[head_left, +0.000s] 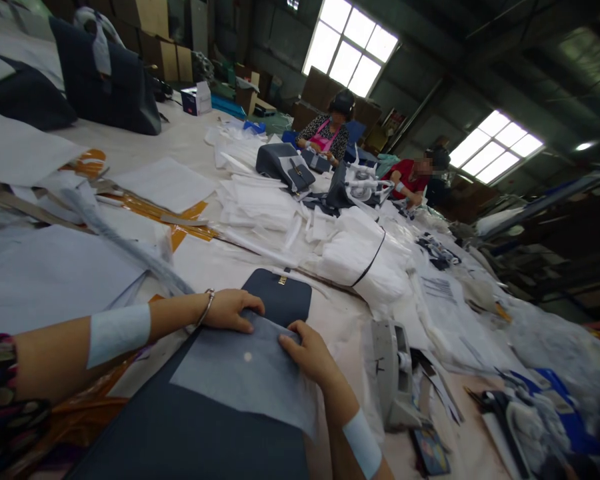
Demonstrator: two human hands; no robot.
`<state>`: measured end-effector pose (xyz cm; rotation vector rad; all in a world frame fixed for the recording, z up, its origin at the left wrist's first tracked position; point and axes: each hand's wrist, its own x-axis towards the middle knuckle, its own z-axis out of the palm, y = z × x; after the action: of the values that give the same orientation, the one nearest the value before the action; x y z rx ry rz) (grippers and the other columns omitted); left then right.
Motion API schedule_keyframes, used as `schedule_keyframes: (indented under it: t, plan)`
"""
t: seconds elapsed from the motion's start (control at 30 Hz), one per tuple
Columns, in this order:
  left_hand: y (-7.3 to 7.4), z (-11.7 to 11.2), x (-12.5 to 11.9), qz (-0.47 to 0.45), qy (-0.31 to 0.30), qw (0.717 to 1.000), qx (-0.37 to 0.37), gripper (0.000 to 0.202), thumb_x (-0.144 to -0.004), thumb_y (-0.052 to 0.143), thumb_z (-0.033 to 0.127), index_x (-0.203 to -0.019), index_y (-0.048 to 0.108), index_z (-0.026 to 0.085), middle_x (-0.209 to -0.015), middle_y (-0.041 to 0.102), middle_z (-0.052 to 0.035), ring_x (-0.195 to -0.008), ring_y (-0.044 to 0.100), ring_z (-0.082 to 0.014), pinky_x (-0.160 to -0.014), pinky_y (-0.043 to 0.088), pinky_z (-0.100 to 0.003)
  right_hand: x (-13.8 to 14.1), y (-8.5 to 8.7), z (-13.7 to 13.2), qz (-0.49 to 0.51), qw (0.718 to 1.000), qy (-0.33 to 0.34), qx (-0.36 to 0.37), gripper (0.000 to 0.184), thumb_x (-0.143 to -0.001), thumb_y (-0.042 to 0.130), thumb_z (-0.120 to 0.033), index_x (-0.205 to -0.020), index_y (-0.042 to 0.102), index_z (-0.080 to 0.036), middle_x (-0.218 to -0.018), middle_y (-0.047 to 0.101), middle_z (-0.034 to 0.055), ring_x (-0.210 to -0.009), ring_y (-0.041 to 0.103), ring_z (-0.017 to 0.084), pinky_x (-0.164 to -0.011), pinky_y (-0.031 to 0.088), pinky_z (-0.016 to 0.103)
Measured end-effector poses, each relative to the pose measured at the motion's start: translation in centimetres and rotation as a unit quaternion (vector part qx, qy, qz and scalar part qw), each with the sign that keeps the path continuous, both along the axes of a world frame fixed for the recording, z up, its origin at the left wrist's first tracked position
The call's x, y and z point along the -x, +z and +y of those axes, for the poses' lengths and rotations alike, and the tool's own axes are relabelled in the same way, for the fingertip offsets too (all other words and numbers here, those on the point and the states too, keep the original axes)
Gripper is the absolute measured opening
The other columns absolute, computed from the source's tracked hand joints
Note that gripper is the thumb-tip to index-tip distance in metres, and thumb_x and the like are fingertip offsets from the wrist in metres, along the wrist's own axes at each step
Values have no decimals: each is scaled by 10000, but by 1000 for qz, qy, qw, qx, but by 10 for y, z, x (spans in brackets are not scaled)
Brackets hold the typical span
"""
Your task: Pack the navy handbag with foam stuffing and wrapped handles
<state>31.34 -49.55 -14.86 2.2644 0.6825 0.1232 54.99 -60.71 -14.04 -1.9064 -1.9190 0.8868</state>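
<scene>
A dark blue handbag [195,427] lies in front of me, with its flap [265,297] folded out away from me and a gold-coloured clasp [283,281] on it. A thin, translucent whitish sheet [230,370] with a small pale round spot covers the part of the bag nearest the flap. My left hand [233,311] has its thumb and fingers closed on the sheet's far left edge. At the far right edge, my right hand [310,353] grips the sheet, thumb on top and fingers curled. The undersides of both hands are hidden.
A grey tape dispenser [393,373] and a phone-like dark object [430,451] are at the right. Beyond the bag lies a strapped white bundle [367,257]. More dark bags [105,77] stand at the far left. Two people [325,133] work across the table.
</scene>
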Motion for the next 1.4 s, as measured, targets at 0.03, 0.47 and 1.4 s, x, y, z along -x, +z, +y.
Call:
schedule_keyframes:
  t: [0.03,0.47,1.4]
  plan:
    - [-2,0,2,-4,0,1000,17,364,-730,663,361,-1072,624,244,-997,663,15,-908,605,-158,-815,428,-217,2,0,-1,-28,1000,0,-13,274,-846,526,-470,-898,614,-215,-843,629,6,-815,567,163,-743,405,274]
    - [-14,-1,23,-35,95,993,62,500,-715,665,452,-1159,616,225,-1011,656,-9,-925,598,-176,-849,429,-230,11,-4,-13,-78,994,-58,-48,388,-785,588,-543,-957,593,-196,-880,619,57,-893,542,228,-830,376,333]
    - [-27,26,44,26,142,959,243,471,-588,697,548,-830,569,164,-688,537,35,-656,488,-117,-583,368,-196,-27,8,27,48,993,89,67,386,-949,302,-385,-852,629,-204,-871,642,11,-854,571,156,-797,402,268]
